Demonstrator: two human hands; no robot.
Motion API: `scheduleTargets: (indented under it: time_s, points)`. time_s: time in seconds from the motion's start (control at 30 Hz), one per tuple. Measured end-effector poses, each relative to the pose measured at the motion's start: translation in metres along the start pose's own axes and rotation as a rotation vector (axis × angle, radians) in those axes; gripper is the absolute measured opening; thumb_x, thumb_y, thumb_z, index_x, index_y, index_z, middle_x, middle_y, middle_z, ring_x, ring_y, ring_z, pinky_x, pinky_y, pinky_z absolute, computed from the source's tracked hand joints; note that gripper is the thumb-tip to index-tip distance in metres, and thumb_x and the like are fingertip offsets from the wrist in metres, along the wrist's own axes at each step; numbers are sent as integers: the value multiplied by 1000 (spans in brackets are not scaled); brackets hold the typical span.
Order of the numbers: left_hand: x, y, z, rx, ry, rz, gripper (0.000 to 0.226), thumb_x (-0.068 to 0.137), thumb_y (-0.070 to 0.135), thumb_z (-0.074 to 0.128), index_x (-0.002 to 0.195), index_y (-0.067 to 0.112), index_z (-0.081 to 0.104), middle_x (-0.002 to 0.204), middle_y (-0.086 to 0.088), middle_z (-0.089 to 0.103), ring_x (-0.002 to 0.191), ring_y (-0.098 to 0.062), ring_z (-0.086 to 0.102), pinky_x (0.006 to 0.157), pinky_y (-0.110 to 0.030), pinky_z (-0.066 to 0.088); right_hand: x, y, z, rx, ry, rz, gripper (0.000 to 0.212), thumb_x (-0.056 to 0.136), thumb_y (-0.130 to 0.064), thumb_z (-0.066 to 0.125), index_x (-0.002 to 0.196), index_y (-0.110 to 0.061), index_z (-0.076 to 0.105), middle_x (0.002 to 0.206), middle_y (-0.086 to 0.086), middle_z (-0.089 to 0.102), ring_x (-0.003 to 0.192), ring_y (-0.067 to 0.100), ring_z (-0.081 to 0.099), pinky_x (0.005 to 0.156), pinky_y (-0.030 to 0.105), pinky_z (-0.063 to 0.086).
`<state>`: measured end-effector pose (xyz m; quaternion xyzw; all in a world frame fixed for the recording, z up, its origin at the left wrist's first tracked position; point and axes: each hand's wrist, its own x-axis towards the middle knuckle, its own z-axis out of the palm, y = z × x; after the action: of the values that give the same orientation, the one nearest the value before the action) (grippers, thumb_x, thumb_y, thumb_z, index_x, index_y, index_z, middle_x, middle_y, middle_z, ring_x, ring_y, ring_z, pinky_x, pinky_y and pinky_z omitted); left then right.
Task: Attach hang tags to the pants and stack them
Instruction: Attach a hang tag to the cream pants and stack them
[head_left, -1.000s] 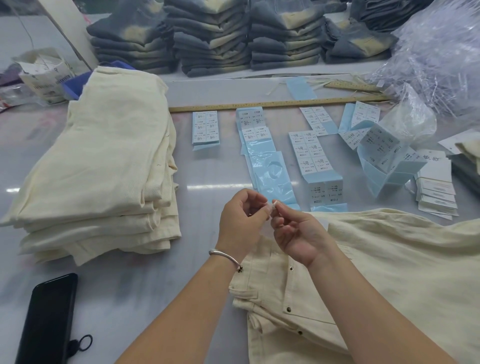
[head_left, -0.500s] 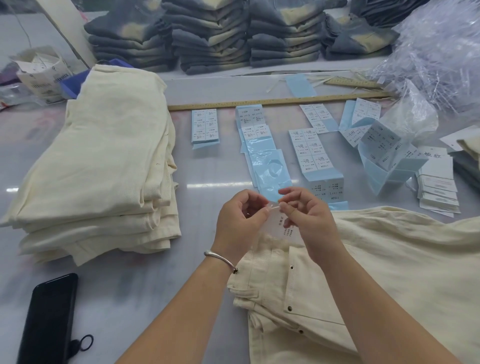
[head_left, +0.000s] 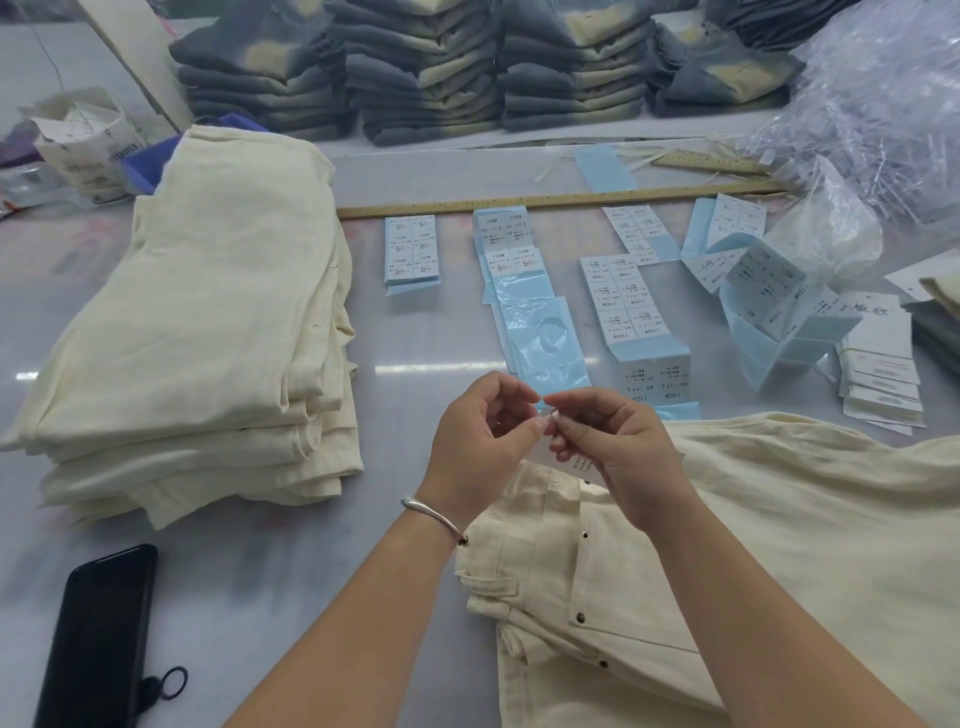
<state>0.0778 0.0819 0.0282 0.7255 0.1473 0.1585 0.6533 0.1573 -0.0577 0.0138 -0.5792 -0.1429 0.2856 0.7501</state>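
A cream pair of pants (head_left: 753, 545) lies in front of me at the lower right, its waistband toward the middle. Above the waistband my left hand (head_left: 478, 441) and my right hand (head_left: 613, 447) meet, fingertips pinching the small fastener of a white hang tag (head_left: 583, 464). The tag hangs under my right fingers, mostly hidden. A stack of folded cream pants (head_left: 208, 332) sits at the left.
Label sheets on blue backing (head_left: 628, 306) lie in rows behind my hands, beside a long wooden ruler (head_left: 545, 200). Loose hang tags (head_left: 878, 364) and clear plastic bags (head_left: 883, 93) fill the right. A black phone (head_left: 98, 639) lies at the lower left. Grey folded pants (head_left: 441, 67) are stacked at the back.
My right hand turned palm-down and rose slightly at the fingertips of my left hand; the tag's printed face came into view under it. Both hands stay together above the waistband.
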Motion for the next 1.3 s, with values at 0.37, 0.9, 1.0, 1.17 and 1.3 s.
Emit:
scheduleTargets:
  time_s: [0.37,0.9,1.0,1.17,1.3]
  points:
    - [3,1,2,81,-50,26,18,80,0,67,89,14,60,70,6,63,65,-12,59,67,-26,52,-2,-6,-2,-106,6,-26,13,84,13,61,87,3,69,71,13,70,63,19,65,64,27,56]
    - [4,0,0,108,-51,-5,18,75,15,68,90,18,59,70,3,64,64,-12,58,65,-26,50,-7,-5,5,-322,43,-66,20,86,10,63,98,-3,72,77,21,69,62,20,64,60,27,54]
    - [1,0,3,112,-32,-4,16,77,14,70,89,18,60,72,5,63,65,-10,59,67,-23,50,-6,-4,4,-159,130,22,9,86,7,64,91,0,67,73,15,71,61,21,68,53,25,53]
    - [-1,0,6,130,-29,15,22,82,2,69,84,21,60,71,8,65,67,-7,62,68,-19,50,-2,-3,3,165,187,241,6,89,4,60,92,-1,60,82,12,75,65,16,72,50,20,54]
    - [-3,1,8,205,-34,47,17,81,7,72,86,19,61,71,8,63,63,-4,57,64,-15,49,-2,0,2,325,241,366,8,83,7,63,89,2,65,71,9,69,61,11,68,52,16,53]
